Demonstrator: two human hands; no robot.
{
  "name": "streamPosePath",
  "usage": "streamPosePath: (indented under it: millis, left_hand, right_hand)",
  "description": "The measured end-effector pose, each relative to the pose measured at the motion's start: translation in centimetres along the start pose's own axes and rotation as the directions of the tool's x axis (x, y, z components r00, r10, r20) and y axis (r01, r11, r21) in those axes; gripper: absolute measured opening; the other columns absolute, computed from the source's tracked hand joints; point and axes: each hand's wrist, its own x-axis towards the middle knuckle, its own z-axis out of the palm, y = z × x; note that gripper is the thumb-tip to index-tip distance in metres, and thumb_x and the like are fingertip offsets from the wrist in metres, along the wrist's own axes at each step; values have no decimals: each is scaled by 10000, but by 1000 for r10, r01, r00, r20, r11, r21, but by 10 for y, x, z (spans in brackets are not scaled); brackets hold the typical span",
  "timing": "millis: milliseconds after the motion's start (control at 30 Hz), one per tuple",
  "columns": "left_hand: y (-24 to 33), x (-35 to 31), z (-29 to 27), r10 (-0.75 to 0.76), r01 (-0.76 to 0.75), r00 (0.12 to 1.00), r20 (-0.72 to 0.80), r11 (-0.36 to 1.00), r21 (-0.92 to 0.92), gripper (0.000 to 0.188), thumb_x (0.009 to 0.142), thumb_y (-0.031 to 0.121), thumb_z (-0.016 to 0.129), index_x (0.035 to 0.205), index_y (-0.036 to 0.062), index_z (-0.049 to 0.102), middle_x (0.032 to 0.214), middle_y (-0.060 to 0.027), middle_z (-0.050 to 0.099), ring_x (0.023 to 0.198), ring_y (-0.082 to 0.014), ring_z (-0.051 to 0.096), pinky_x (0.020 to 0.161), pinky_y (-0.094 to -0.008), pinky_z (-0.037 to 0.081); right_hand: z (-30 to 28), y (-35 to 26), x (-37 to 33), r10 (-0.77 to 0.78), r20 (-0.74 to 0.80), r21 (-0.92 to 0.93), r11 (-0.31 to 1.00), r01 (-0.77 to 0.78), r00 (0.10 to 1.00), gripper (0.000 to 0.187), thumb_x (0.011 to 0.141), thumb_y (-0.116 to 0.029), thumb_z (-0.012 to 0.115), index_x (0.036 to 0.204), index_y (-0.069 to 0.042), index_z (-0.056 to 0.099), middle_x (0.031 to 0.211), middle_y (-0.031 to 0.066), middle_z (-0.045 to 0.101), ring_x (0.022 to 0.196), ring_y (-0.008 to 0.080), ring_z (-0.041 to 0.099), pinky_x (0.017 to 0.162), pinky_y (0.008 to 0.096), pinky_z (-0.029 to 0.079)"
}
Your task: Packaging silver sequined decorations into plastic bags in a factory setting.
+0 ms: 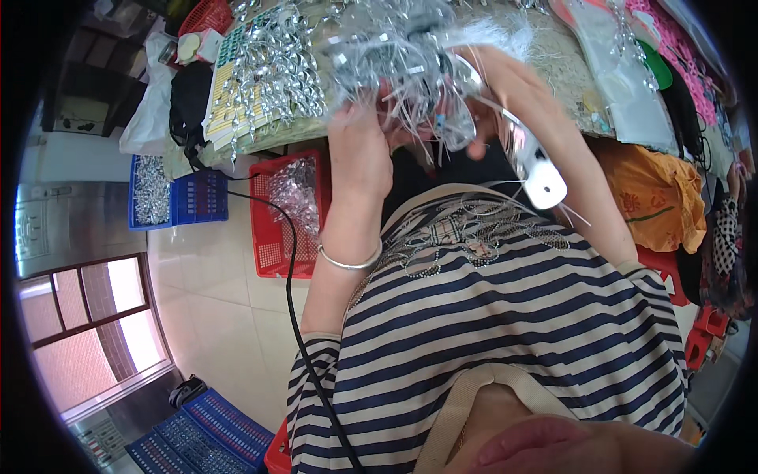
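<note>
At the table's near edge, a bunch of shiny silver strips (403,67) with thin white strings is held up, blurred by motion. My left hand (359,146), with a silver bangle at the wrist, is closed on its left side. On the other side my right hand (513,91) curls round the bunch; its fingers are partly hidden and smeared. Below the right hand dangles a glossy silver-white piece (546,183) with a rounded end and a small hole. Twisted silver ornaments (276,67) lie spread on the table (564,59) to the left.
A red basket (264,249) with silver pieces and a blue basket (193,201) stand below the table's left side. A black cable (292,276) runs down past my left arm. An orange bag (655,193) sits at the right. White fibres (517,39) lie behind my hands.
</note>
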Motion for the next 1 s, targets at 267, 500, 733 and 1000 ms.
streamPosePath:
  millis: [267,500,733,1000]
  left_hand:
    - [-32,-15,-4,-129,128,991,-24,991,-41,272,963,36,346,1210,30,459,1081,-122,604,863,-207,656,680,-302,580]
    - [-42,-24,-6,-31,24,992,119,998,60,230,921,67,487,1137,-1,527,915,-41,625,751,-91,577,619,-234,465]
    - [-45,-23,-14,-85,79,992,99,995,61,253,966,111,416,1149,-23,527,964,-86,645,814,-149,628,727,-284,517]
    - [-51,-32,-25,-105,114,984,146,992,-54,237,960,65,422,1165,-25,500,984,-123,636,836,-219,645,750,-336,531]
  right_hand:
    - [-14,29,-53,66,262,186,975,-118,963,683,900,-63,447,1466,-37,65,1143,195,522,674,174,606,501,245,496]
    - [-16,42,-16,16,97,-40,999,-12,995,616,920,-26,409,1467,-104,137,826,111,573,630,143,567,538,256,480]
    - [-21,61,7,-101,142,-21,994,105,985,672,873,-48,471,1465,-42,153,1181,141,510,913,157,548,779,277,457]
    - [-12,87,7,-188,115,-117,973,201,975,764,800,85,503,1473,-106,194,1391,148,397,1182,223,479,975,322,394]
